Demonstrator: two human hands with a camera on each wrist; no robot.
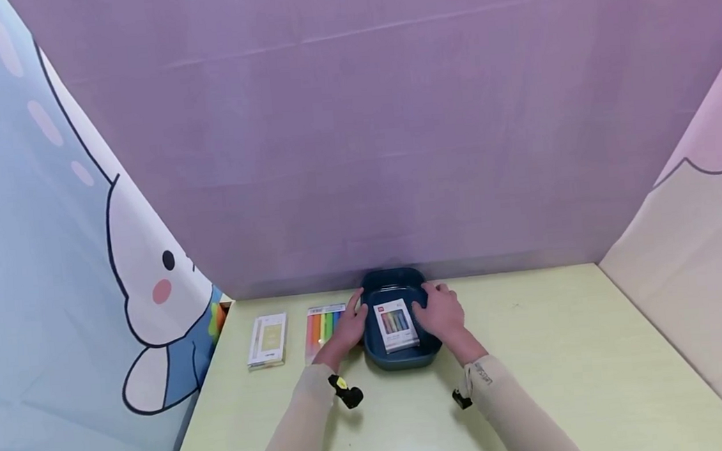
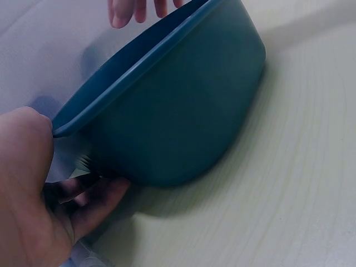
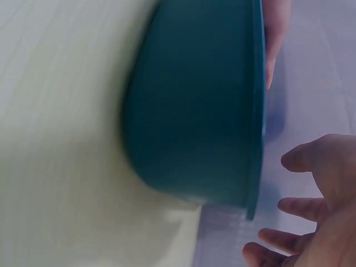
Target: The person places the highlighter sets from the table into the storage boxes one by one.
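Observation:
A dark teal plastic basin (image 1: 402, 362) stands near the back edge of the table. Inside it lies a white box (image 1: 397, 326) with a row of coloured sticks printed on its front. My left hand (image 1: 346, 328) holds the basin's left side; the left wrist view has the thumb by the rim and the fingers (image 2: 103, 208) curled low against the outer wall. My right hand (image 1: 440, 312) is at the basin's right side. In the right wrist view its fingers (image 3: 300, 208) are spread and apart from the basin wall (image 3: 192, 105).
Left of the basin lies a pack of rainbow-coloured pens (image 1: 319, 330), partly behind the left hand. Farther left is a white and yellow box (image 1: 267, 340). A purple cloth wall (image 1: 387, 147) rises behind the table (image 1: 566, 365), with printed cloths on both sides.

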